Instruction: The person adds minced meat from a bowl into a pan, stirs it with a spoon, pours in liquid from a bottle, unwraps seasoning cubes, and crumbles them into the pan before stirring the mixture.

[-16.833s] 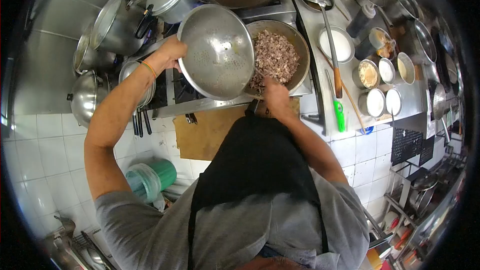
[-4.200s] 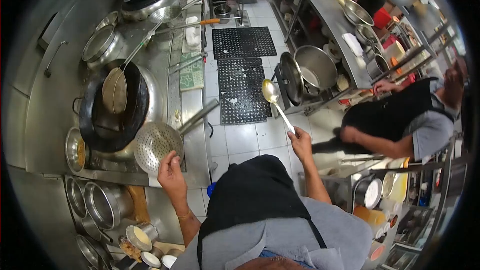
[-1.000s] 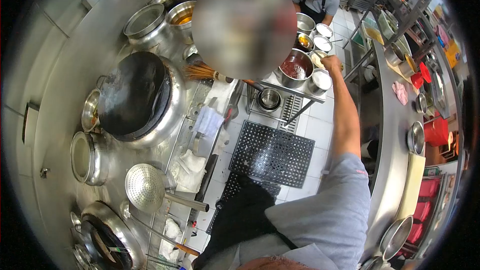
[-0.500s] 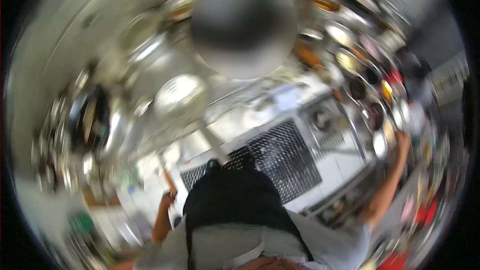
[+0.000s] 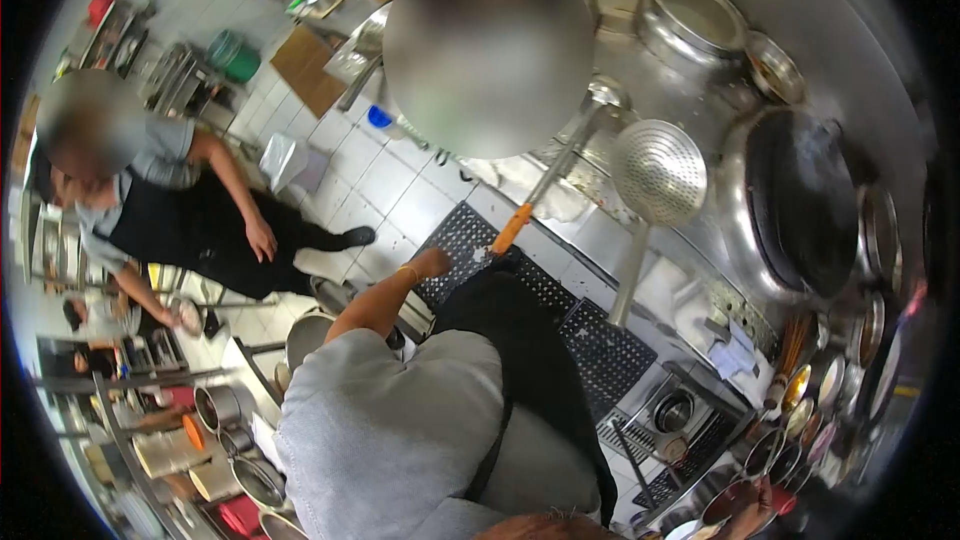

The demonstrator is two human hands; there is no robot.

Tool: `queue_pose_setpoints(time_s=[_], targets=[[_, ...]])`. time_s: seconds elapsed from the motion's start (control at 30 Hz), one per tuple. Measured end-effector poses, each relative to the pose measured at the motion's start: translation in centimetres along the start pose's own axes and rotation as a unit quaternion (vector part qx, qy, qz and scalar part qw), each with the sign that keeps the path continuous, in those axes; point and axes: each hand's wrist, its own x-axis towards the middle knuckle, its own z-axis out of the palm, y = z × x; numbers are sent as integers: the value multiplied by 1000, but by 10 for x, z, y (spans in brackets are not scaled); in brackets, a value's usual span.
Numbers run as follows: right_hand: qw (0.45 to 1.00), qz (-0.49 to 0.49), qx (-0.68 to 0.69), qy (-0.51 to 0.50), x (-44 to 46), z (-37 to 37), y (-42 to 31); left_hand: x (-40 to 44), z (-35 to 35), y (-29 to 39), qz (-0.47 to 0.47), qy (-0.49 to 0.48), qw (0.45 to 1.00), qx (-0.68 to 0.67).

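Note:
My left hand (image 5: 430,262) is over the black perforated floor mat (image 5: 455,240), a bracelet on its wrist and its fingers curled in. No object shows in it. Just to its right, apart from it, is the orange handle of a ladle (image 5: 513,228), its metal bowl up on the steel range. Farther right lies a large perforated skimmer (image 5: 658,175) with a long metal handle. At the bottom right edge, my right hand (image 5: 755,512) is among metal seasoning bowls (image 5: 722,502), its fingers closed. What it holds is too dark to make out.
A co-worker in a black apron (image 5: 200,225) stands at the left. A wok (image 5: 800,205) and a steel pot (image 5: 695,15) sit on the range (image 5: 590,10). Pots (image 5: 225,405) fill a rack at lower left. A blurred circle hides the top middle.
The view has swung sharply and become clearer. The co-worker is now visible at the left. The orange handle now lies apart from my left hand. My right hand is lower among the bowls.

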Motion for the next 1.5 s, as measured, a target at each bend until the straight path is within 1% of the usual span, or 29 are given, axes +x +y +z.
queue_pose_setpoints(time_s=[0.07,0.1,0.13,0.17,0.2,0.23,0.27,0.3,0.33,0.4,0.43,0.47,0.53,0.57,0.63,0.7,0.73,0.8,0.87,0.93,1.0,1.03,1.07,1.13,1.2,1.27,1.3,1.37,1.5], targets=[[998,-50,-39,-28,13,0,-28,-16,-3,8,-77,1,995,-62],[993,-79,-72,-45,20,2,-38,-15,31,-5,-128,0,986,-105],[986,-110,-110,-59,29,6,-44,-24,35,-5,-143,5,983,-113],[978,-136,-144,-72,36,11,-53,-30,38,-5,-127,59,980,-138],[974,-154,-147,-75,20,6,-102,-36,39,-5,-112,113,974,-162],[985,-153,-44,-66,-4,-4,-177,-33,60,-20,-73,75,992,-75],[985,-150,59,-60,-15,-7,-225,-37,58,-21,-92,77,989,-84],[985,-108,121,-59,-4,5,-221,-42,45,-16,-178,96,965,-165],[983,-126,113,-69,-7,5,-244,-48,32,-12,-262,114,927,-244],[970,-189,113,-107,-26,3,-305,-58,17,-19,-275,120,914,-273],[976,-140,126,-113,-29,8,-325,-62,7,-24,-272,126,909,-290],[950,-276,113,-90,-39,12,-351,-68,-9,-24,-279,130,904,-299],[895,-441,34,-58,-29,28,-373,-81,-41,-28,-318,136,875,-339],[892,-448,27,-59,-20,41,-381,-87,-44,-35,-308,138,877,-341],[886,-315,220,-260,-8,67,-400,-96,-40,-52,-320,145,859,-372],[881,-307,228,-278,-27,82,-444,-109,-39,-73,-330,156,842,-398],[877,-292,241,-294,-39,89,-468,-118,-40,-82,-328,188,833,-405],[874,-314,237,-285,-63,101,-515,-133,-45,-98,-316,220,822,-419],[877,-324,173,-309,-81,117,-557,-151,-61,-120,-342,177,819,-425],[871,-342,181,-303,-105,139,-602,-165,-71,-139,-346,163,818,-429],[851,-421,121,-289,-118,158,-640,-174,-73,-154,-352,228,796,-438],[844,-441,110,-285,-132,165,-663,-174,-76,-167,-374,176,793,-447],[836,-461,102,-279,-146,173,-687,-176,-79,-176,-364,176,798,-446],[837,-442,100,-308,-155,195,-723,-181,-92,-197,-368,224,809,-400],[824,-443,120,-331,-176,213,-761,-185,-107,-218,-370,245,798,-407],[798,-488,98,-340,-190,232,-797,-189,-116,-237,-364,274,799,-391],[802,-486,99,-334,-197,243,-813,-192,-120,-247,-365,273,797,-396],[787,-466,119,-385,-210,267,-845,-199,-129,-269,-368,254,801,-398],[752,-491,112,-424,-225,312,-903,-207,-132,-330,-390,243,791,-403]])
